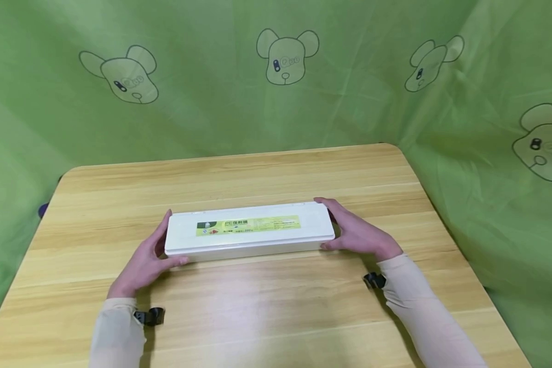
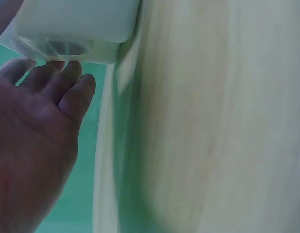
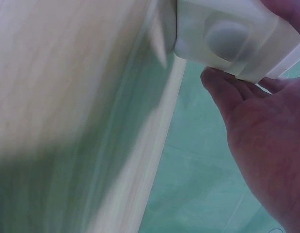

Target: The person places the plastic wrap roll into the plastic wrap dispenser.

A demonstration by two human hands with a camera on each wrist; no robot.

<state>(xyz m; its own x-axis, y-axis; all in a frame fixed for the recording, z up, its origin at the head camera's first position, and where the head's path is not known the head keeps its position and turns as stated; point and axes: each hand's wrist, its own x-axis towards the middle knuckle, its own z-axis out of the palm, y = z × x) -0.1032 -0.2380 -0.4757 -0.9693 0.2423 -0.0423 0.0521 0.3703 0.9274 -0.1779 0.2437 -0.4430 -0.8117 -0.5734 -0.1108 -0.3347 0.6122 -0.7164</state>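
Observation:
A long white cling film box (image 1: 253, 245) with a yellow-green label (image 1: 248, 225) on its lid lies crosswise at mid-table, lid closed. My left hand (image 1: 143, 263) grips its left end, thumb on the near side and fingers round the far side. At the opposite end my right hand (image 1: 359, 230) holds it the same way. The left wrist view has the left hand (image 2: 38, 126) with fingertips against the end of the box (image 2: 77, 22). In the right wrist view, the right hand's fingers (image 3: 225, 92) touch the box's other end (image 3: 198, 34). Its contents are hidden.
The wooden table (image 1: 257, 317) has rounded far corners. A green curtain (image 1: 211, 112) printed with bear heads hangs behind it and along the right side. Black wrist straps (image 1: 152, 316) sit by both cuffs. Something purple (image 1: 43, 210) shows past the left table edge.

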